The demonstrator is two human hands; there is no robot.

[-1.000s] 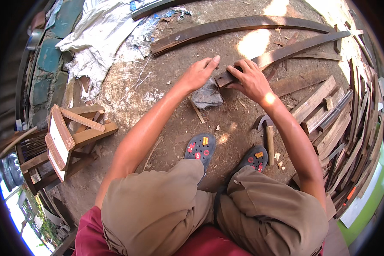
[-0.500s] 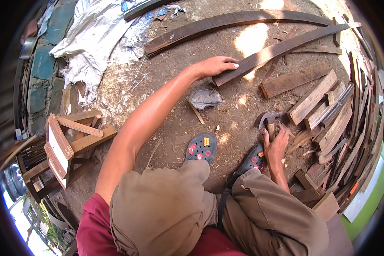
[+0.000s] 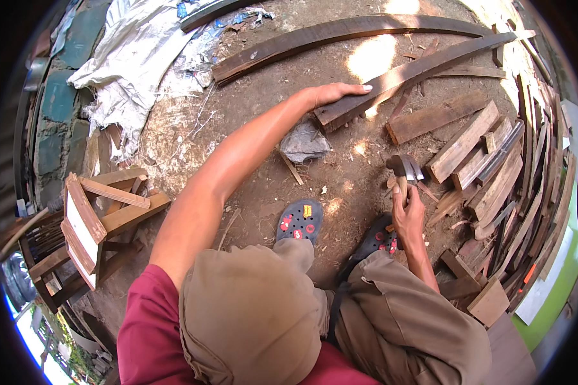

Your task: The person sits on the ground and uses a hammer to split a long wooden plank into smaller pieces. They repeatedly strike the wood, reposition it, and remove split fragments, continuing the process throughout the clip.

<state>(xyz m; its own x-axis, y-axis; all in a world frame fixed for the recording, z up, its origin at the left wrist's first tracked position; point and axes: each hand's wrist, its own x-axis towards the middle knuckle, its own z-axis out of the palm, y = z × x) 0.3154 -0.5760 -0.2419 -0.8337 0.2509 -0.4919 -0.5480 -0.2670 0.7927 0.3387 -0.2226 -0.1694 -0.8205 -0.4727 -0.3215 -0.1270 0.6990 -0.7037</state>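
Near the centre, my left hand [image 3: 338, 94] grips the near end of a long dark wooden beam [image 3: 424, 72], its thumb along the top and most of its fingers hidden behind the wood. The beam stretches away to the upper right. Beneath that end sits a grey block wrapped in plastic [image 3: 305, 142]. My right hand [image 3: 409, 215] is closed round the wooden handle of a claw hammer [image 3: 404, 168], above the ground beside my right shoe [image 3: 380, 235]. The hammer's dark metal head points up, apart from the beam.
Another dark beam [image 3: 347, 32] lies farther back. Short planks [image 3: 462, 142] and a pile of wood strips fill the right side. On the left stand a small wooden frame [image 3: 109, 215] and a crumpled white sack [image 3: 131, 64]. My left shoe [image 3: 300, 219] rests on the dirt ground.
My right hand has lifted the hammer and turned its head. My left hand has shifted farther over the beam's end, its thumb now stretched along the top.
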